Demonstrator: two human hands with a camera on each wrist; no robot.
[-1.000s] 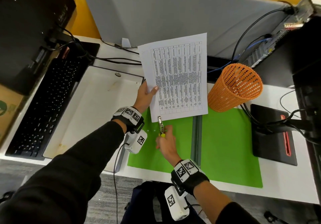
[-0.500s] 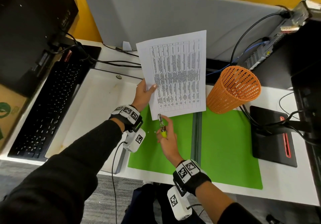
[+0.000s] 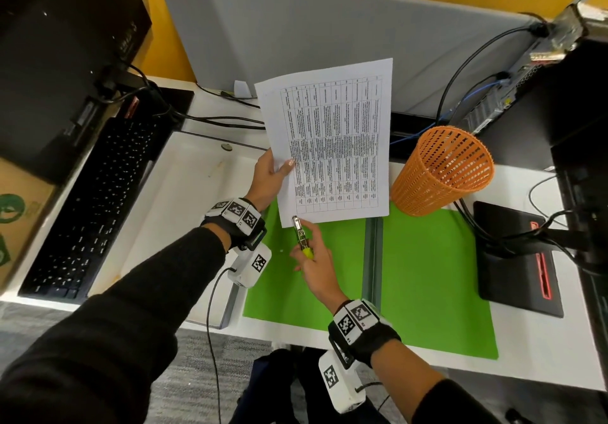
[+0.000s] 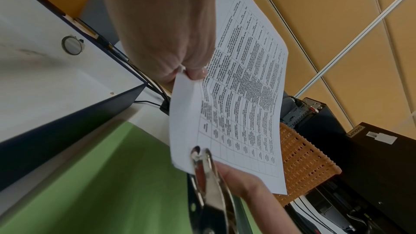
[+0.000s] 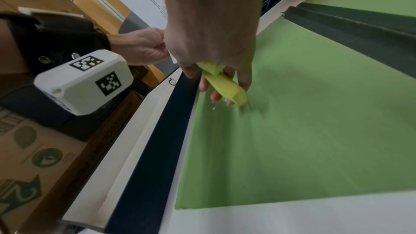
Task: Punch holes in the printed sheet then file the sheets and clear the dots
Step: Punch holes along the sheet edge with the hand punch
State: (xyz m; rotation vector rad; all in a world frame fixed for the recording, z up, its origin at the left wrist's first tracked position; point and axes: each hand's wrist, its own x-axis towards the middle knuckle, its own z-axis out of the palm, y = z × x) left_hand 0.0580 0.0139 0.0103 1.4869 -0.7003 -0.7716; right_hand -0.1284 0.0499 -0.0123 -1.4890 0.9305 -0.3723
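Observation:
A printed sheet (image 3: 332, 140) (image 4: 238, 95) with a dense table is held up over the desk. My left hand (image 3: 269, 173) (image 4: 186, 70) pinches its left edge, thumb on the printed side. My right hand (image 3: 312, 259) (image 5: 216, 70) grips a metal hole punch (image 3: 300, 231) (image 4: 207, 172) with yellow-green handles (image 5: 227, 86). The punch's head sits over the sheet's lower left corner. A few white paper dots (image 3: 281, 251) (image 5: 213, 108) lie on the green mat (image 3: 427, 269) below the punch.
An open white binder (image 3: 184, 213) lies left of the mat, a black keyboard (image 3: 88, 206) beyond it. An orange mesh basket (image 3: 441, 173) lies tilted at the right. Cables and a black monitor base (image 3: 516, 259) crowd the right side.
The sheet and both hands have stayed almost in place over the mat. The punch remains at the sheet's lower left corner. The camera has drifted slightly.

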